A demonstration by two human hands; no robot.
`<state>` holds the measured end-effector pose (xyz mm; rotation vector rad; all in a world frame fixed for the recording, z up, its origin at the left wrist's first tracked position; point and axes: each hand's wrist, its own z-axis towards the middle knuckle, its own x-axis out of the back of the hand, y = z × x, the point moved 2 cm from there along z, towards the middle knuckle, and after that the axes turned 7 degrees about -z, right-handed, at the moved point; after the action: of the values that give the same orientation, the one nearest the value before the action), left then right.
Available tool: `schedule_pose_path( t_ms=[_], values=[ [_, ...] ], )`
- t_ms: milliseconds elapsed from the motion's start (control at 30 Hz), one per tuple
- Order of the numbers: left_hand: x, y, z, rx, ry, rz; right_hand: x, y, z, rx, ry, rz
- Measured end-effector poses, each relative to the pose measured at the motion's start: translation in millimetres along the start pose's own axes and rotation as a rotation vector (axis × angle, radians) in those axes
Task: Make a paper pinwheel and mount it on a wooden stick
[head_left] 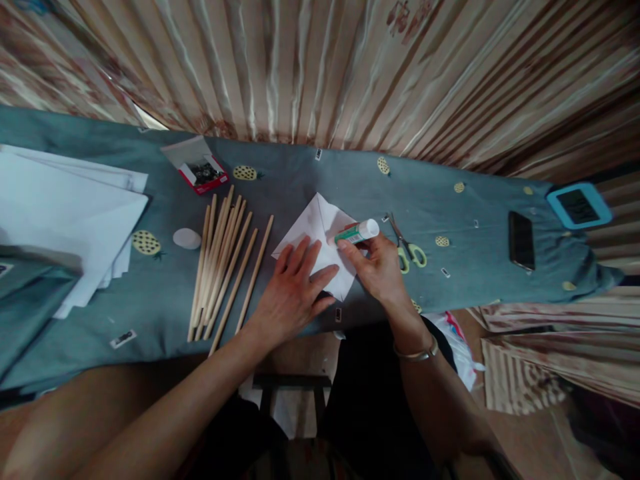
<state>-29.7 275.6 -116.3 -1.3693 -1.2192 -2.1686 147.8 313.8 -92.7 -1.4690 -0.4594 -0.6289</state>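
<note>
A folded white paper (pixel 323 213) lies on the cloth in front of me, with crease lines running across it. My left hand (pixel 295 283) rests flat on its left part, fingers spread. In my right hand (pixel 377 263) is a green and white glue stick (pixel 353 233), tilted, its lower end at the paper near the middle. The tip of the stick is partly hidden by my fingers. A white round cap (pixel 187 238) stands to the left, beside several wooden sticks (pixel 220 260). Just right of my right hand lie scissors (pixel 407 250) with light green handles.
A teal cloth (pixel 475 250) with pineapple prints covers the table. White sheets (pixel 65 213) are stacked at the left. An open red and white box (pixel 200 170) holds small dark items. A phone (pixel 521 240) and a blue-framed device (pixel 579 205) lie far right. Curtains (pixel 280 73) hang behind.
</note>
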Motion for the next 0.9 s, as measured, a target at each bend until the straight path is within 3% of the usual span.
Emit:
schedule_pose_path(
  t_ms=[433, 900],
  values=[
    [-0.9, 0.1, -0.2, -0.007, 0.012, 0.003, -3.3, -2.5, -0.2, 0.120, 0.047, -0.202],
    [1.2, 1.5, -0.5, -0.004, 0.008, -0.006, -5.9, -7.9, 1.6, 0.128, 0.076, -0.258]
  ],
)
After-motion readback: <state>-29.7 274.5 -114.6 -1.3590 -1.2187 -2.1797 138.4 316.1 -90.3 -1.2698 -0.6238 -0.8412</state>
